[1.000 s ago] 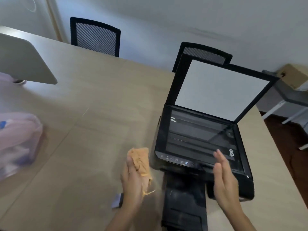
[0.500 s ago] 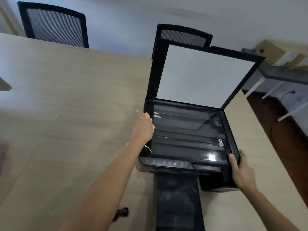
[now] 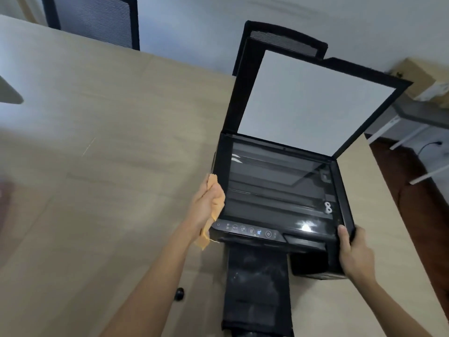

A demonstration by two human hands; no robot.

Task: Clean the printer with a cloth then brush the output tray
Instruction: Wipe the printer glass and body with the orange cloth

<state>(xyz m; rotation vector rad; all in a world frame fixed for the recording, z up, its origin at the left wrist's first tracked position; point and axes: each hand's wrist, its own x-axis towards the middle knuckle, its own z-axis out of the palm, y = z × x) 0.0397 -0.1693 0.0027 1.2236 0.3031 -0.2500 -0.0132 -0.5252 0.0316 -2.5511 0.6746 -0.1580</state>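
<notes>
A black printer (image 3: 279, 190) stands on the wooden table (image 3: 109, 166) with its scanner lid (image 3: 311, 103) raised, white underside facing me. My left hand (image 3: 205, 205) grips an orange cloth (image 3: 215, 198) and presses it against the printer's left edge beside the glass. My right hand (image 3: 354, 251) clasps the printer's front right corner. The dusty black output tray (image 3: 257, 288) sticks out from the front toward me.
Two black mesh chairs (image 3: 97, 18) stand behind the table by the wall. A small black object (image 3: 179, 293) lies on the table under my left forearm. A grey laptop corner (image 3: 9, 93) shows at far left. A cardboard box (image 3: 422, 81) sits on a side desk at right.
My left hand carried the cloth from the table up to the printer's left edge, then slid slightly toward me. My right hand took hold of the front right corner. The view shifted right.
</notes>
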